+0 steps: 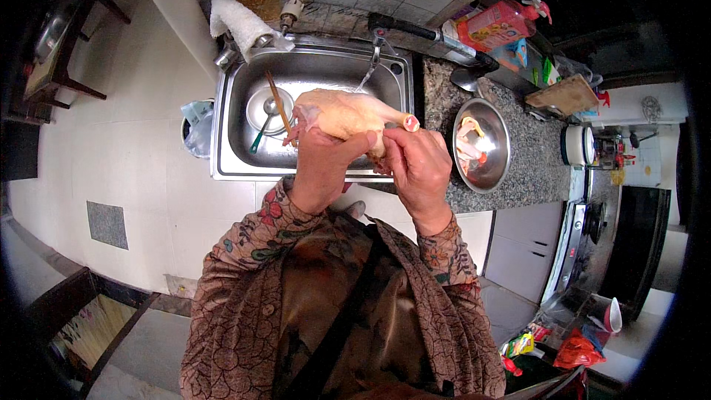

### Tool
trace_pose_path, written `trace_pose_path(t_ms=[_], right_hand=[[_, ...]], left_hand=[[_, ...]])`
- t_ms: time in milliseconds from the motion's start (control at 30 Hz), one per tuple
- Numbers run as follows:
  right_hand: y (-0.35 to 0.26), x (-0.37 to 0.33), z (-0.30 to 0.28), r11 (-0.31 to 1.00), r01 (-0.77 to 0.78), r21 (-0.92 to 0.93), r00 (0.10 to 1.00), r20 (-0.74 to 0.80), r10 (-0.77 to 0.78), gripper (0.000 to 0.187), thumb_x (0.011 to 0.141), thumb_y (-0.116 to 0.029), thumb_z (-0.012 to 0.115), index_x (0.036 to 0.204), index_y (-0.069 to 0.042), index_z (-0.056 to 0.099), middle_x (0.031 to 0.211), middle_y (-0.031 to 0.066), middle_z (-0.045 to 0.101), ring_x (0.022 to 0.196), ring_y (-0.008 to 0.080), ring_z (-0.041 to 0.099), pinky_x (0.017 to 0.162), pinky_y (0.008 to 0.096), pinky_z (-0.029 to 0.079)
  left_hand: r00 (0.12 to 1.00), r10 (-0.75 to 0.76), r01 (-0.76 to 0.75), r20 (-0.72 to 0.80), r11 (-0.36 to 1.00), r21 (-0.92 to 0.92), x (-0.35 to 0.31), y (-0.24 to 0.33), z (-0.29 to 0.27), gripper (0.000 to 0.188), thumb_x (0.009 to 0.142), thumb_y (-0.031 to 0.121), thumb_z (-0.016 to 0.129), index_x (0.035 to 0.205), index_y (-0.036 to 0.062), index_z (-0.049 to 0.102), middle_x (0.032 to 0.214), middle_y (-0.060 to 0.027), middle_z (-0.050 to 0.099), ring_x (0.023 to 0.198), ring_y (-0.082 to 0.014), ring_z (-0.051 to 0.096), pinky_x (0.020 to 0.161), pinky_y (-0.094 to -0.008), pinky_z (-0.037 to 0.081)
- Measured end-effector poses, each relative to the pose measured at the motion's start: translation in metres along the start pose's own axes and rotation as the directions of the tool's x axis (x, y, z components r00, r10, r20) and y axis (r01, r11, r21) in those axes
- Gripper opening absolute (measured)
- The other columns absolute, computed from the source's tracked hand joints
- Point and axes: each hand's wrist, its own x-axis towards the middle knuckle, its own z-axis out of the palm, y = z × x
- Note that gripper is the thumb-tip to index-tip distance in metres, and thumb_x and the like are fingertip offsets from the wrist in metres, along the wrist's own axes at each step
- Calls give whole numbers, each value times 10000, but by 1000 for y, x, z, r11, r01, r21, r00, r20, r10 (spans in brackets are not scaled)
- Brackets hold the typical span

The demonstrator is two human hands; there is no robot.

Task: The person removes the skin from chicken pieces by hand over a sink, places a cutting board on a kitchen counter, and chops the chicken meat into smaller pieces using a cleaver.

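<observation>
Over the steel sink I hold a raw plucked chicken, its cut leg end pointing right. My left hand is closed round the near side of the bird, thumb toward the middle. Fingers bent in a pinch, my right hand grips its near right side, just below the leg; the exact spot between the fingertips is hidden. Behind the chicken, water runs from the faucet. To the right, a steel bowl on the counter holds yellowish-pink raw poultry pieces.
In the sink are a white bowl, a green-handled spoon and wooden chopsticks. A white towel hangs at the back left corner. A pink pump bottle stands behind the granite counter.
</observation>
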Motion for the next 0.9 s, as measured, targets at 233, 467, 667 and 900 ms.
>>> trace_pose_path(t_ms=[233,467,667,900], right_hand=[[7,1,11,999,-23,45,1000,-15,24,129,709,1,625,810,-52,563,741,93,570,679,259,568,624,349,438],[9,-4,20,736,-494,463,866,187,464,48,815,-63,562,787,-35,535,696,59,539,647,168,555,550,307,435],[67,-29,71,407,-583,703,751,274,601,225,899,-166,436,741,-24,511,606,-6,431,551,67,398,479,232,322],[156,-24,148,72,-822,565,460,583,670,167,851,-167,498,714,-77,529,600,-9,492,494,86,439,426,230,329]], left_hand=[[999,20,-21,50,1000,7,2,1,-3,216,757,-8,617,971,-35,596,914,-56,631,814,-119,602,730,-245,490],[1000,-28,28,-9,999,-26,8,1,-9,207,737,-14,605,942,-41,595,885,-59,629,780,-124,605,703,-246,495],[998,-55,56,43,998,-28,14,7,-20,159,729,-24,575,887,-39,565,759,-81,621,636,-151,611,562,-266,504],[1000,-23,24,-6,995,93,13,2,-25,167,755,-29,559,918,-56,537,714,-89,605,556,-160,601,457,-250,495]])
